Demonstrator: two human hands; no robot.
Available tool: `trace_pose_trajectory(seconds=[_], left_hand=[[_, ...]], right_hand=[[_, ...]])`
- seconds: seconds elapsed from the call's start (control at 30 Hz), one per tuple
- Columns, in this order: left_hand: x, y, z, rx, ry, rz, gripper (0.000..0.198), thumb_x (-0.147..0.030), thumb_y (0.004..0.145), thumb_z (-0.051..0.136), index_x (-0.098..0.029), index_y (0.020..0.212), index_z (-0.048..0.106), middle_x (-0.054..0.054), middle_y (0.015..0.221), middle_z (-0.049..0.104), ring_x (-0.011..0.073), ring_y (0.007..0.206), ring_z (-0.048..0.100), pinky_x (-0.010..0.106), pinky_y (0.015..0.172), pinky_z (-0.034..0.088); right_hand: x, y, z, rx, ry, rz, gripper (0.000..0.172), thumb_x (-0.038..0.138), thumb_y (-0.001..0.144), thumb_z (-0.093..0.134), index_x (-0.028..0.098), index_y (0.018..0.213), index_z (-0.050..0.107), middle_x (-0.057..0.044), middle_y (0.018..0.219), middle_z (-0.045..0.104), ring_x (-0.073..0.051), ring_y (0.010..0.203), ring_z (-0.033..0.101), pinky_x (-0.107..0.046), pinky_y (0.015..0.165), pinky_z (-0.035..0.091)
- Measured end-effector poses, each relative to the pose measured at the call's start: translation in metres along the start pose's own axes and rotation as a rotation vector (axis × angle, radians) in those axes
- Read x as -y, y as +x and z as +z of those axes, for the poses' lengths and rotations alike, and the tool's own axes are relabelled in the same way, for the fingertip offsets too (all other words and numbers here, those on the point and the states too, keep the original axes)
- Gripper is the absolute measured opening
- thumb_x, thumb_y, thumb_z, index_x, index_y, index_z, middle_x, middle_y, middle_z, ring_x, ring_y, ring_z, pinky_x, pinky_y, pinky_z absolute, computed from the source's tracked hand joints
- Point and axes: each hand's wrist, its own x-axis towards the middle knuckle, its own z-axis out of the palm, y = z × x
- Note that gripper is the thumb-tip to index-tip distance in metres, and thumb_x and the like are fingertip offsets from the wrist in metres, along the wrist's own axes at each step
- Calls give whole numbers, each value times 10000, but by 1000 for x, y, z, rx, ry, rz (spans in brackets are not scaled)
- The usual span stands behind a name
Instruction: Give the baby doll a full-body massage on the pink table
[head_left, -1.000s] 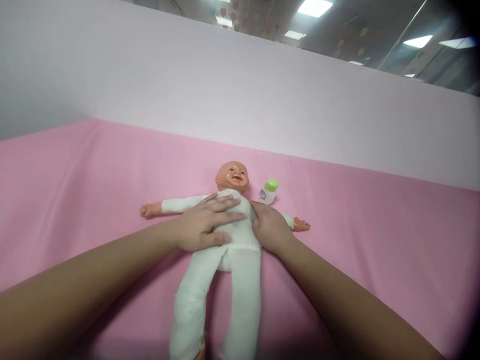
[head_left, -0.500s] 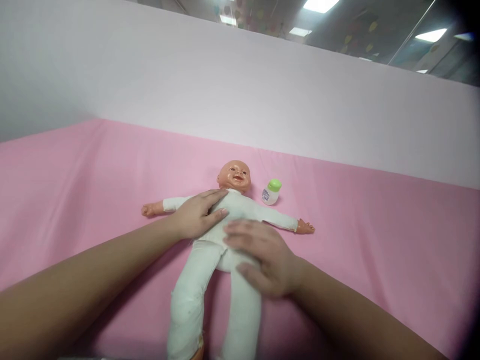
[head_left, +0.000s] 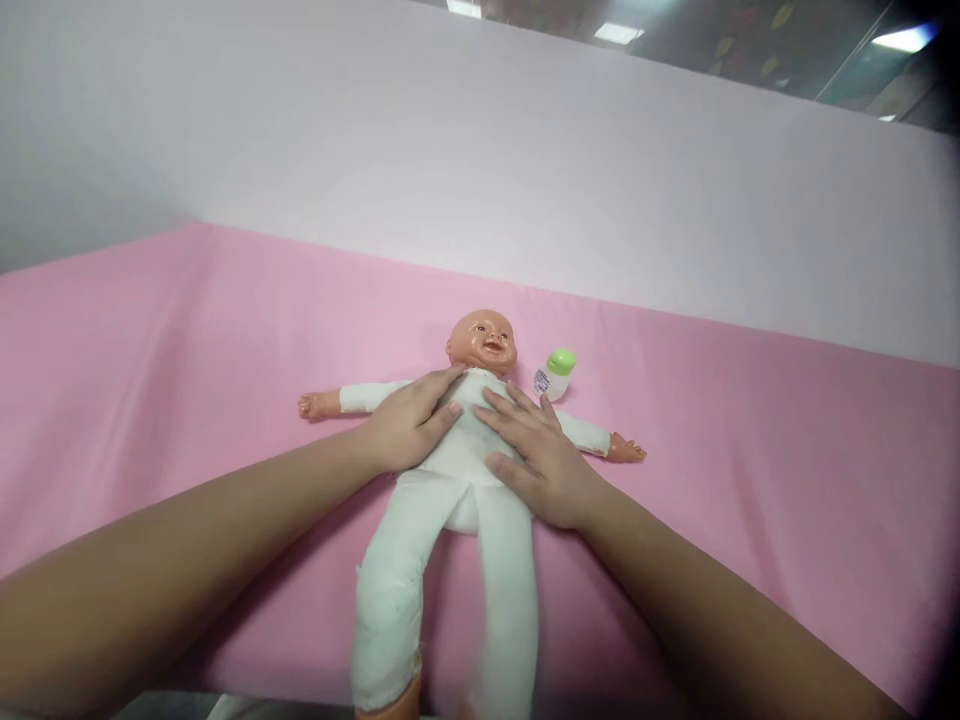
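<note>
A pale backdrop panel (head_left: 525,180) rises beyond both hands and fills the upper half of the view. From its foot a pink sheet (head_left: 750,450) spreads out under the hands and runs past them on either side.

On the sheet, directly beneath the hands, lies a baby doll (head_left: 459,485) in a white suit. It is on its back, with its arms stretched out past the outer edge of each hand. Its two legs trail back from the hands between the person's forearms. Its bare head (head_left: 484,342) sits just beyond the fingertips, face up.

The person's left hand (head_left: 411,425) lies flat on the doll's chest at the shoulder side. The fingers are straight and close together and point toward the doll's neck; the palm is down and grips nothing. The right hand (head_left: 544,460) rests flat on the other half of the torso. Its fingers are slightly fanned and point toward the left hand's fingertips, and the thumb lies low on the belly. It too is laid open and not closed on anything. The two hands sit near each other, with a strip of white suit showing between them.

A small white bottle with a green cap (head_left: 555,372) lies tilted on the sheet just beyond the right hand's fingers, beside the doll's head and clear of both hands.
</note>
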Motion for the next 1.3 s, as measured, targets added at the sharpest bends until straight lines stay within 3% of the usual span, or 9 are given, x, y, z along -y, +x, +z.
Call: trace_pose_trajectory(seconds=[0.2,0.37,0.6,0.7,0.83,0.97,1.13,1.2,1.3], left_hand=[[-3,1,-2,-21,13,8,632,-484,1070,433,-166,1615,395,137,1602,514,309,1453,513,490,1222,410],[-22,-8,-14,-71,-11,258,574,-442,1001,548,-201,1521,530,127,1549,574,327,1460,505,522,1233,403],[-73,-31,-25,306,-254,540,583,-433,991,594,-297,1555,537,16,1522,617,315,1412,573,433,1244,420],[-64,-23,-20,363,-117,492,619,-519,1002,589,-327,1585,502,28,1635,487,347,1527,427,514,1316,258],[-31,-5,-14,305,76,356,641,-566,1041,508,-339,1632,412,45,1727,301,333,1604,267,576,1327,109],[-8,5,-11,227,140,194,664,-575,1072,421,-288,1665,342,64,1741,268,313,1618,232,565,1318,162],[0,6,-10,156,164,116,620,-502,1108,319,-200,1646,372,84,1675,423,264,1565,369,520,1309,235],[1,6,-10,114,182,60,604,-483,1112,298,-182,1623,413,89,1646,468,262,1539,414,532,1305,237],[1,6,-9,83,175,-7,600,-468,1110,291,-156,1596,454,103,1611,515,262,1503,467,533,1300,254]], right_hand=[[-21,9,2,-152,-4,159,538,479,1097,402,298,1601,446,-66,1692,394,-306,1582,332,-631,1286,217],[-15,10,-2,-253,12,245,503,297,1073,387,269,1562,502,-46,1535,601,-259,1406,564,-481,1197,429],[-11,13,-5,-240,-22,328,600,113,963,418,307,1512,563,-16,1396,708,-257,1243,674,-423,1092,505],[-11,13,-4,-227,-15,318,599,113,961,423,308,1510,564,-17,1402,703,-249,1239,676,-406,1069,522],[-10,10,-1,-223,-10,265,620,118,957,440,280,1551,516,-27,1478,650,-239,1330,624,-416,1149,478],[-16,9,3,-245,-35,232,655,91,926,437,245,1559,504,-47,1500,629,-244,1369,595,-442,1194,449],[-23,3,7,-321,-29,194,574,162,937,510,215,1506,570,-90,1525,604,-290,1414,561,-524,1217,433],[-15,-2,4,-363,-21,81,506,218,968,534,225,1469,605,-94,1528,602,-291,1435,542,-535,1223,423],[11,-12,-2,-286,49,-264,447,287,1013,526,220,1446,612,-96,1520,611,-254,1466,514,-486,1244,393]])
